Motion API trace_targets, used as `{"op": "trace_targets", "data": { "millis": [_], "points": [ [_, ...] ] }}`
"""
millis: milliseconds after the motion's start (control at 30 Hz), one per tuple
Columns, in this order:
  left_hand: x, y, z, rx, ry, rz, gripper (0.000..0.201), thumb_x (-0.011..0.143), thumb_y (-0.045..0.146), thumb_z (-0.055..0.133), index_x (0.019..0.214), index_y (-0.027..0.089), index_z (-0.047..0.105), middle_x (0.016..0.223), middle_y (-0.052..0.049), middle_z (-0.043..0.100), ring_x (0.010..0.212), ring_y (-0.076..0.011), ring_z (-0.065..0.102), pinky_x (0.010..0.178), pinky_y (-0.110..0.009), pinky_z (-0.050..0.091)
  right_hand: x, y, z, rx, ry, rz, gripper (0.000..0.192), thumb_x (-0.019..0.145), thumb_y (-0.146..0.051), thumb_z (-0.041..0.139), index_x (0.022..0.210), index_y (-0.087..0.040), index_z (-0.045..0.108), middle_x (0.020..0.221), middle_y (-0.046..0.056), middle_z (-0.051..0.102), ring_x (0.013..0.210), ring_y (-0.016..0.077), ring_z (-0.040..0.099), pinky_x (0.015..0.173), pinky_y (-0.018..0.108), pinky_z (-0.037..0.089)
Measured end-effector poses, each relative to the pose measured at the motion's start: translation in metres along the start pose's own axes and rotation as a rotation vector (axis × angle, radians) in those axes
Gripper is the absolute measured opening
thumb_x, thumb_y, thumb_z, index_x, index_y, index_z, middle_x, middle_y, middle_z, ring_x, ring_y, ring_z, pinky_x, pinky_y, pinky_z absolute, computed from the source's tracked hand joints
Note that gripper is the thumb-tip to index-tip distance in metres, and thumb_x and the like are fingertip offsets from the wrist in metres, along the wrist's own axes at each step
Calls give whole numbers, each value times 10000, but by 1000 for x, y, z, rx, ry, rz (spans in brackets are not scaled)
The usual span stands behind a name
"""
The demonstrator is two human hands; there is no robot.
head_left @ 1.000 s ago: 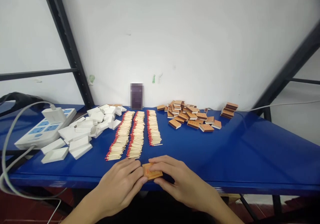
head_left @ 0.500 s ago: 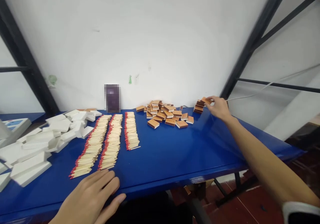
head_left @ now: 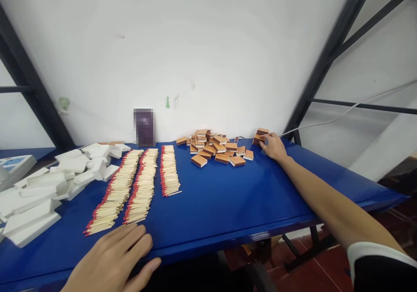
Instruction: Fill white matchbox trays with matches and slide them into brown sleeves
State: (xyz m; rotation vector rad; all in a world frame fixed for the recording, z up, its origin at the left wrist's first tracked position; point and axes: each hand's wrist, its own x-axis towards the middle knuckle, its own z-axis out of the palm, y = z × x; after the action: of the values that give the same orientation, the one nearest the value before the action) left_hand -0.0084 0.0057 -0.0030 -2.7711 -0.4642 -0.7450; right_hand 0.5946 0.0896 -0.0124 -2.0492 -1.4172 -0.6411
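My right hand reaches to the far right, its thumb and fingers closed on a brown matchbox at the near side of a small matchbox stack. Its fingers partly cover that box. At the front left, my left hand rests on the table edge with its thumb apart from the loosely bent fingers, holding nothing. Just beyond it lie two long rows of red-tipped matches, the left row and the middle row. A shorter match row lies to their right.
A loose heap of brown matchboxes sits by the wall. White box trays are piled on the left of the blue table. A pixelated dark rectangle stands against the wall. Black metal posts rise at both sides.
My right hand has come down from the top of the stack to its near side. My left hand has stayed at the table edge. The view has shifted slightly.
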Motion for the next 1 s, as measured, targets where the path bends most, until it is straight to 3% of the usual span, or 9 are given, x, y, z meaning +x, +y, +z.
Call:
{"op": "trace_targets", "data": {
  "millis": [167, 467, 767, 900, 1000],
  "points": [
    [5, 2, -3, 0, 12, -2, 175, 978, 300, 456, 834, 221, 516, 723, -4, 599, 614, -183, 578, 588, -291, 445, 0, 4, 5, 4, -2, 33, 337, 832, -295, 560, 1113, -155, 684, 1105, 155, 622, 976, 283, 614, 892, 416, 485],
    [4, 7, -5, 23, -27, -24, 141, 951, 252, 466, 815, 216, 475, 702, -3, 567, 600, -180, 547, 588, -286, 438, 2, 11, 13, 74, 55, 78, 273, 776, -275, 607, 1000, -153, 704, 977, 139, 639, 830, 259, 630, 883, 437, 494],
    [4, 7, -5, -52, -21, -51, 136, 942, 241, 496, 808, 217, 491, 700, 2, 563, 599, -168, 539, 583, -275, 426, -3, 4, 5, 37, 101, 66, 307, 768, -305, 629, 1036, -167, 690, 996, 121, 631, 813, 246, 637, 821, 399, 507],
    [1, -1, -17, -234, -47, -148, 202, 970, 215, 422, 774, 210, 468, 694, 10, 544, 612, -134, 524, 577, -236, 419, -9, -11, -10, 49, 184, 40, 283, 790, -363, 626, 1001, -182, 679, 995, 143, 633, 830, 288, 635, 729, 402, 497],
    [-10, -25, -35, -173, 48, -314, 211, 980, 286, 423, 801, 215, 509, 742, 2, 571, 681, -156, 535, 633, -258, 424, -9, -32, -24, 101, 203, -80, 226, 837, -320, 572, 973, -179, 684, 931, 141, 661, 787, 243, 637, 708, 344, 484]
  ]
}}
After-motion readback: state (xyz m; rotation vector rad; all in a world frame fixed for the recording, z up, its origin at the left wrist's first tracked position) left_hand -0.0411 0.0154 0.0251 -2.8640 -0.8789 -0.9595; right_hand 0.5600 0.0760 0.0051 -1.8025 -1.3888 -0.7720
